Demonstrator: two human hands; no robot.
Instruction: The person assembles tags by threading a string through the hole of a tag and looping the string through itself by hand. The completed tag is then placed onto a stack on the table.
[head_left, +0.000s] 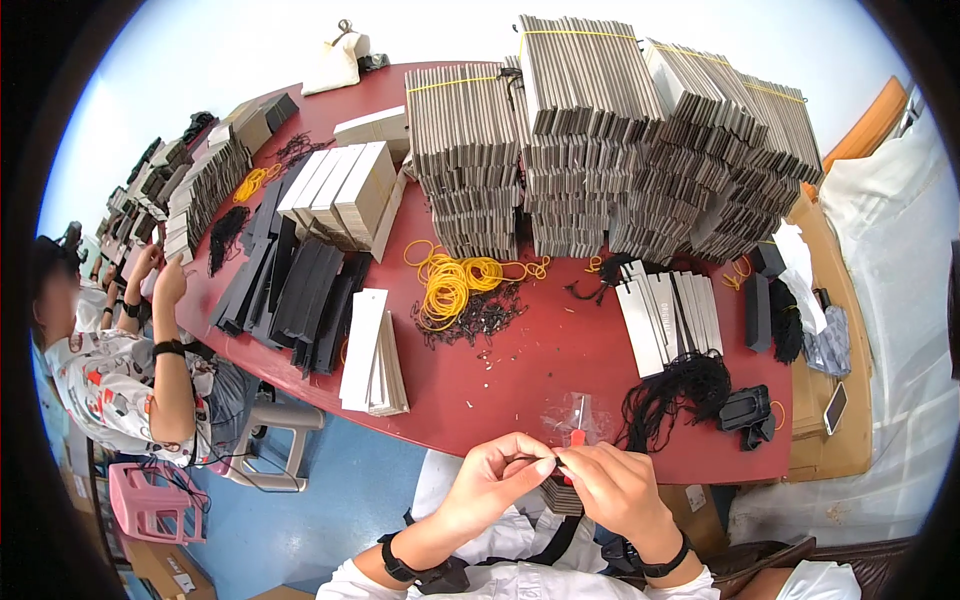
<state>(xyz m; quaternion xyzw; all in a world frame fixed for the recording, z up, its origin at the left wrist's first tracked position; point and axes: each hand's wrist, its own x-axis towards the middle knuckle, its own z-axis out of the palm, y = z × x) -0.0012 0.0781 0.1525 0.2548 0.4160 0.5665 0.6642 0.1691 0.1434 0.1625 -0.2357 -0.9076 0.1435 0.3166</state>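
Both hands, left hand (pixel 497 467) and right hand (pixel 612 484), pinch one small tag (pixel 557 462) together, just below the red table (pixel 520 375). Big gray stacks (pixel 620 140) on the table still wait.

Two bare forearms enter from the lower edge of the frame and end in the left hand (pixel 495 470) and the right hand (pixel 615 485) near the lower centre. Each wrist carries a black band: a wide strap with a bulky buckle or clip on the left wrist (pixel 420 572), a slimmer watch-like band on the right wrist (pixel 650 562). White sleeves (pixel 350 585) show at the bottom edge, pushed back.
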